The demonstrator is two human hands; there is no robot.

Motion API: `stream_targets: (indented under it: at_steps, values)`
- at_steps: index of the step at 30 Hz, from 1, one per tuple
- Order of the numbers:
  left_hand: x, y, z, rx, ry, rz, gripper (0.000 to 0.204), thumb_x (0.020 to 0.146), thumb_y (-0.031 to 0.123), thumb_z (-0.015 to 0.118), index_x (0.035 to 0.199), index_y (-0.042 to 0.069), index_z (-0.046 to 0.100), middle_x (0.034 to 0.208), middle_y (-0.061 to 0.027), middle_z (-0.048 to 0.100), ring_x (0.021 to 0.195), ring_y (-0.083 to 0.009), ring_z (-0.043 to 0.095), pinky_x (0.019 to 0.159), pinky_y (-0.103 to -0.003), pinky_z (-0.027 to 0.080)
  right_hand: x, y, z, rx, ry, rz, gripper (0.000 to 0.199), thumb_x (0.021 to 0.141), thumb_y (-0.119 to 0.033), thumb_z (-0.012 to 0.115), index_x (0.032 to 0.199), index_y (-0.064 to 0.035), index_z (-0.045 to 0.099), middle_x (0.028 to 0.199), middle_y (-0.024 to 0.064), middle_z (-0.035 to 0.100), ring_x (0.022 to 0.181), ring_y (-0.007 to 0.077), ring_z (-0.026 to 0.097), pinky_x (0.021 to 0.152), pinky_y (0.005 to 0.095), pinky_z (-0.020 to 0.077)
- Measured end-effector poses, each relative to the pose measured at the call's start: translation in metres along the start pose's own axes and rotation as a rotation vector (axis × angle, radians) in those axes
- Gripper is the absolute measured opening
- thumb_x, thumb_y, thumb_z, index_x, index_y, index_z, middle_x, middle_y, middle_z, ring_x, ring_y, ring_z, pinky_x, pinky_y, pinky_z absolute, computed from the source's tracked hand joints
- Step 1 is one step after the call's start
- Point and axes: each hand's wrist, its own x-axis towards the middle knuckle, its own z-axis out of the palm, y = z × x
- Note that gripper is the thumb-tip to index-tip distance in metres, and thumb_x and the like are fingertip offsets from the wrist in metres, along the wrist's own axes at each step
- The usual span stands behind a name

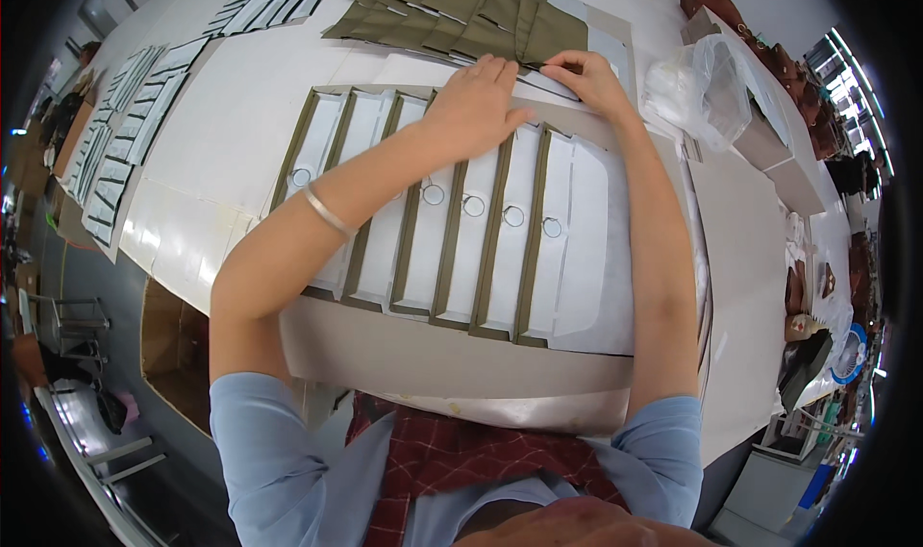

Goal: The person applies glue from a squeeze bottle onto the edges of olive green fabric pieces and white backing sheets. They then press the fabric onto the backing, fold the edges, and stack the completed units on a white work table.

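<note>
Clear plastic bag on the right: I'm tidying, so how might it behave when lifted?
The clear plastic bag is probably floppy, as its film looks thin and crumpled. It may collapse when pinched, since its sides bulge loosely. Its glossy surface could be slippery.

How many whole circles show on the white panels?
5 circles: one left of the left forearm, four in a row right of it; more may hide beneath.

Shirt (pixel 356 475): plain light blue, and there's its curved neckline
Sleeves (pixel 264 441): same pale blue, both stopping right around the elbows
Apron-like cloth (pixel 471 456): deep red, and look, thin pale lines cross it in checks
Left forearm (pixel 288 249): one slim silvery bangle (pixel 330 212) circling it
Left hand (pixel 471 110), right hand (pixel 594 84): both bare
</note>
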Motion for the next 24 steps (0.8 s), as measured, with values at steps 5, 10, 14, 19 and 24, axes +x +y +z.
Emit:
stream_targets:
  at_steps: [5, 10, 14, 19, 24]
  values:
    - [0.051, -0.019, 0.043, -0.005, -0.062, -0.052, 0.072, 0.095, 0.049, 0.051, 0.134, -0.011, 0.044, 0.136, -0.0286, 0.049, 0.129, -0.0412, 0.046, 0.109, -0.045, 0.035, 0.011, 0.012, 0.006, 0.228, 0.125, 0.03, 0.017, 0.091, -0.019, 0.068, 0.091, -0.0024, 0.071, 0.085, -0.0002, 0.069, 0.076, 0.0063, 0.057, 0.072, 0.0224, 0.0458]
    - [0.074, -0.018, 0.054, -0.139, -0.075, -0.239, 0.062, 0.094, 0.043, 0.056, 0.131, -0.006, 0.048, 0.12, -0.0246, 0.062, 0.114, -0.038, 0.058, 0.101, -0.045, 0.042, 0.011, 0.021, -0.005, 0.505, 0.146, 0.261, 0.015, 0.085, -0.019, 0.071, 0.088, -0.0045, 0.072, 0.081, -0.0005, 0.067, 0.073, 0.0081, 0.056, 0.069, 0.0223, 0.0427]
    - [0.086, -0.028, 0.056, -0.174, -0.039, -0.266, 0.053, 0.093, 0.034, 0.059, 0.13, -0.003, 0.05, 0.104, -0.0244, 0.068, 0.098, -0.0389, 0.064, 0.089, -0.045, 0.049, 0.011, 0.022, -0.007, 0.653, 0.197, 0.33, 0.014, 0.083, -0.017, 0.072, 0.086, -0.0039, 0.071, 0.079, -0.0008, 0.065, 0.069, 0.0082, 0.054, 0.065, 0.0221, 0.0404]
    - [0.089, -0.032, 0.065, -0.064, -0.003, -0.179, 0.038, 0.093, 0.03, 0.06, 0.115, -0.001, 0.059, 0.091, -0.0241, 0.068, 0.088, -0.0393, 0.066, 0.079, -0.046, 0.052, 0.015, 0.03, -0.003, 0.698, 0.255, 0.302, 0.013, 0.087, -0.016, 0.07, 0.091, -0.0036, 0.07, 0.082, -0.0001, 0.066, 0.073, 0.0087, 0.055, 0.068, 0.0226, 0.0422]
    - [0.097, -0.031, 0.067, 0.08, 0.003, -0.069, 0.028, 0.092, 0.027, 0.062, 0.101, 0.0, 0.06, 0.079, -0.0205, 0.067, 0.078, -0.0388, 0.066, 0.071, -0.048, 0.052, 0.021, 0.043, 0.002, 0.731, 0.312, 0.282, 0.016, 0.09, -0.019, 0.067, 0.093, -0.0035, 0.069, 0.085, 0.0013, 0.067, 0.08, 0.0092, 0.056, 0.073, 0.0254, 0.044]
